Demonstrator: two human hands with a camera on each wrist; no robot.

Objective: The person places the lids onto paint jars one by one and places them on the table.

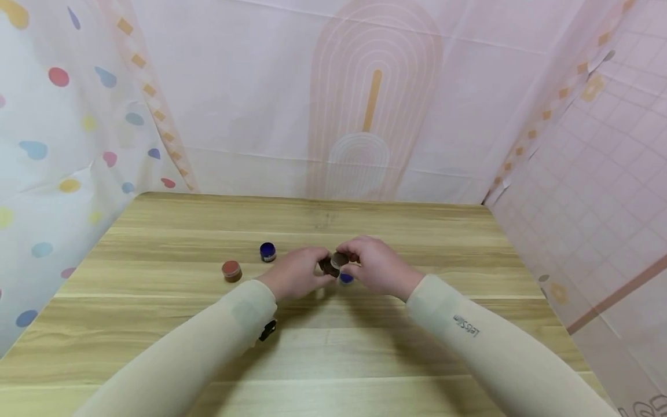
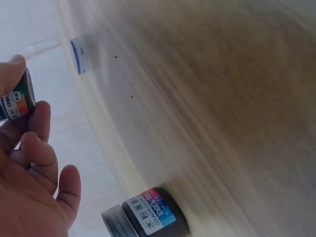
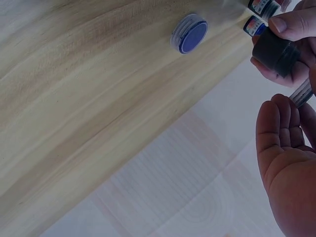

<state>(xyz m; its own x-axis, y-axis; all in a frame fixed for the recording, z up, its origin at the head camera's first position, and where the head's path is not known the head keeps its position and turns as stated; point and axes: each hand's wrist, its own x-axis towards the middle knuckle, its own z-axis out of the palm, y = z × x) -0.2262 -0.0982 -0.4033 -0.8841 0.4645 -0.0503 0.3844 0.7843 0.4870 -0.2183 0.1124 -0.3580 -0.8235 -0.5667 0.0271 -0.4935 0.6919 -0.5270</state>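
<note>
Both hands grip something: the left hand [image 1: 298, 272] holds a squat dark jar [image 3: 274, 52] between thumb and fingers, and the right hand [image 1: 383, 267] pinches a round lid [image 1: 340, 260]. The jar is tilted, its short axis slanting rather than standing upright; fingers and shadow keep me from telling which way its mouth points. The lid is tilted too, its flat face turned up toward the head camera, its edge slanting in the right wrist view. Jar and lid sit close together between the hands, above the desk [image 1: 323, 353]. A blue cap [image 3: 191, 35] lies near them; a blue jar [image 1: 268, 252] and a reddish jar [image 1: 231, 271] stand beyond the left hand, on its outer side
</note>
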